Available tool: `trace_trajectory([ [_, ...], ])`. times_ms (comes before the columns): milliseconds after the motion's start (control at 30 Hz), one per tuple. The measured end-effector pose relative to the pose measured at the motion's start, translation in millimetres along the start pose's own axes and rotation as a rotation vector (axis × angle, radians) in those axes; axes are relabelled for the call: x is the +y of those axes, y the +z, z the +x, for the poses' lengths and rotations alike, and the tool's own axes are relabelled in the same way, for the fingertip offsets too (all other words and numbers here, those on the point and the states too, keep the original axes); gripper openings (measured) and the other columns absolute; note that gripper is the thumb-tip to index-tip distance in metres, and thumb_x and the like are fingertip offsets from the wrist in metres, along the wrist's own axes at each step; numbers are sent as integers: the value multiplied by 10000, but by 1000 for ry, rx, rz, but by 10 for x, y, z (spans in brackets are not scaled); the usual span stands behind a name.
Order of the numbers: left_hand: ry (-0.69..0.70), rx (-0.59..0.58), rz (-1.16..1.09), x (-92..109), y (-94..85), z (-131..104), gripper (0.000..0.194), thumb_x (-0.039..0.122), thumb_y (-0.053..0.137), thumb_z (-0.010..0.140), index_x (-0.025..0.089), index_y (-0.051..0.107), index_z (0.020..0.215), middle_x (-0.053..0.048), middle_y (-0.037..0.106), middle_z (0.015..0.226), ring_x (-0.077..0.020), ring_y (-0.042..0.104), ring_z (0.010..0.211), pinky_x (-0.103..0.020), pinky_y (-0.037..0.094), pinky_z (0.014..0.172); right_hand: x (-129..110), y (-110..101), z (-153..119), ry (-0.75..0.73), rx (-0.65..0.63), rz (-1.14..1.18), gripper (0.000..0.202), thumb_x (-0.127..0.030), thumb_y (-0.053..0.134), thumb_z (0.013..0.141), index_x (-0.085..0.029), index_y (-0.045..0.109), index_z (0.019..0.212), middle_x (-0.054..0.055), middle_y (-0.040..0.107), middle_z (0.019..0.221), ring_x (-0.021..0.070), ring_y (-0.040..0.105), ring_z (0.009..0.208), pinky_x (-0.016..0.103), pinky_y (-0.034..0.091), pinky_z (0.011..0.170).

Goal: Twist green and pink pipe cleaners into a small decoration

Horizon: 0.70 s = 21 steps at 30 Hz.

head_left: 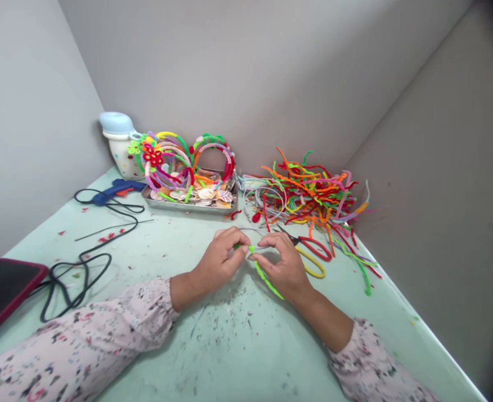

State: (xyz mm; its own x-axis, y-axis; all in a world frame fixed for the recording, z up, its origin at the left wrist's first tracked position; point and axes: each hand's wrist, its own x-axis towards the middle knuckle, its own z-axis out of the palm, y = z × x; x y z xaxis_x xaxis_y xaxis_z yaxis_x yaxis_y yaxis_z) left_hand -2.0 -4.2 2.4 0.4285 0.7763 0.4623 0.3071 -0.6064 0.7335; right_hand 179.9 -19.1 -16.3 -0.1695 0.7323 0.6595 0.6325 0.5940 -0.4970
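Near the middle of the pale green table, a bright green fuzzy stem [267,280] crosses a thin grey hoop [252,229], with its loose end hanging down to the right. My left hand [225,257] pinches the hoop where green fuzz wraps it, thumb against forefinger. My right hand [283,265] is close beside it, its thumb and forefinger curled round the hoop and the green stem. Red-and-yellow-handled scissors [313,258] lie just right of my right hand, their blades partly behind it.
A metal tray [187,207] holds shells and colourful fuzzy hoops. Right of it lie a heap of fuzzy stems [317,192] and grey hoops [267,204]. At left are a cup [123,148], a blue glue gun [116,190], a black cord [85,268] and a phone [7,290].
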Motion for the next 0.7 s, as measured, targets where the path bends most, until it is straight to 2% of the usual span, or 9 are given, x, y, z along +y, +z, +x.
trace_trajectory([
  [200,-4,-1,13,-1,4,2,115,188,457,883,175,538,802,-4,542,800,-155,511,815,-305,357,804,-3,-15,-12,39,-40,0,167,-314,677,802,-240,566,902,16,610,881,193,565,861,349,458,775],
  [700,22,-8,100,28,-1,12,138,203,435,887,184,544,805,-21,570,808,-176,522,829,-334,375,828,-66,-26,-19,115,-20,42,120,-330,640,821,-234,587,870,14,620,851,191,561,843,354,450,769],
])
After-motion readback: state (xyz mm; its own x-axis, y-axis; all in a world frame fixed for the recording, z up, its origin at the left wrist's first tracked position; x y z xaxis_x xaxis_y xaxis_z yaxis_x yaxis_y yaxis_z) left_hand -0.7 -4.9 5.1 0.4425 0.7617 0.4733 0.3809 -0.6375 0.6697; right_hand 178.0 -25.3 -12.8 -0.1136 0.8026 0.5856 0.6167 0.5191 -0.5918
